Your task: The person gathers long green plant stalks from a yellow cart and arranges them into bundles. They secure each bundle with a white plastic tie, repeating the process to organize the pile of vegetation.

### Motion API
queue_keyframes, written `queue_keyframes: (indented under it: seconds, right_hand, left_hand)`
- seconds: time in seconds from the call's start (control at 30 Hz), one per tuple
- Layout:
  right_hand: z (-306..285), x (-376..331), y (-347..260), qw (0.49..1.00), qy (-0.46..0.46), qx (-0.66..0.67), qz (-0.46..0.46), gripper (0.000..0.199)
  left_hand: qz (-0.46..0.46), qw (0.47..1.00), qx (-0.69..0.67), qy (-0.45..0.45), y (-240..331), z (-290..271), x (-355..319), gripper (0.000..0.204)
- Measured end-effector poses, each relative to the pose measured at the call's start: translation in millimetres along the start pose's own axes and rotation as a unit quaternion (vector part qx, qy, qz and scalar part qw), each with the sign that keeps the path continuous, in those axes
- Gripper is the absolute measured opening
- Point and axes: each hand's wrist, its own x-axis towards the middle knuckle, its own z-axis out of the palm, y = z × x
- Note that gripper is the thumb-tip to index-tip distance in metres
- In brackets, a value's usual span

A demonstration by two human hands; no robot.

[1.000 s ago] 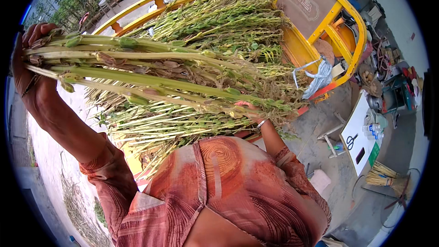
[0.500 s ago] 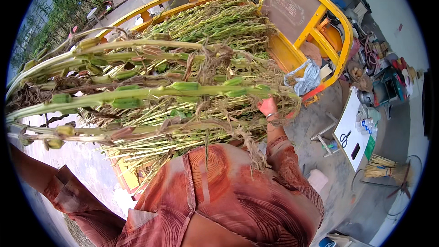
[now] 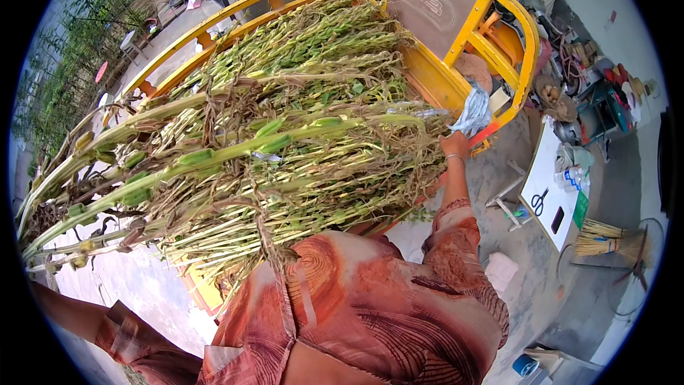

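Observation:
Long sesame stalks with green pods and withered leaves stretch across the front of me, their thick ends near the left rim. My left forearm runs out past that rim, so its hand is out of sight. My right hand is closed at the stalks' leafy tips, right below a pale blue plastic bundle on the cart's corner. What its fingers hold is hidden. Beneath the raised stalks, a thick heap of sesame stalks fills the yellow cart.
The cart's yellow side rail runs along the far side. To the right, a white board bears scissors, a dark phone-like object and bottles. A straw broom lies beyond it. Clutter lines the right wall.
My right hand has moved right and slightly up, to beside the plastic bundle. The raised stalks have shifted and tilt more, showing more of the heap. My view has shifted too.

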Motion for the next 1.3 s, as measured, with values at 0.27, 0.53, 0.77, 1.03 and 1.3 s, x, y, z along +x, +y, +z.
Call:
queue_keyframes:
  seconds: [0.27, 0.53, 0.77, 1.03, 1.3]
  right_hand:
    - [106, 126, -42, 0.934, 0.021, 0.246, -0.258, 0.024]
    - [33, 148, -14, 0.939, 0.11, 0.3, -0.126, 0.01]
    - [-32, 226, 84, 0.881, 0.366, 0.259, 0.15, 0.023]
    - [6, 171, 88, 0.833, 0.35, 0.368, 0.222, 0.04]
    - [6, 127, 53, 0.919, 0.271, 0.162, 0.235, 0.106]
  left_hand:
    - [-0.011, 0.998, -0.063, -0.027, -6, 47, -17, 0.008]
    - [0.013, 0.998, -0.056, -0.029, 8, 84, -54, 0.009]
    - [0.019, 0.997, -0.071, -0.029, 4, 106, -73, 0.011]
    - [0.018, 0.995, -0.094, -0.04, -6, 128, -81, 0.012]
    - [0.012, 0.994, -0.099, -0.05, -20, 143, -72, 0.014]
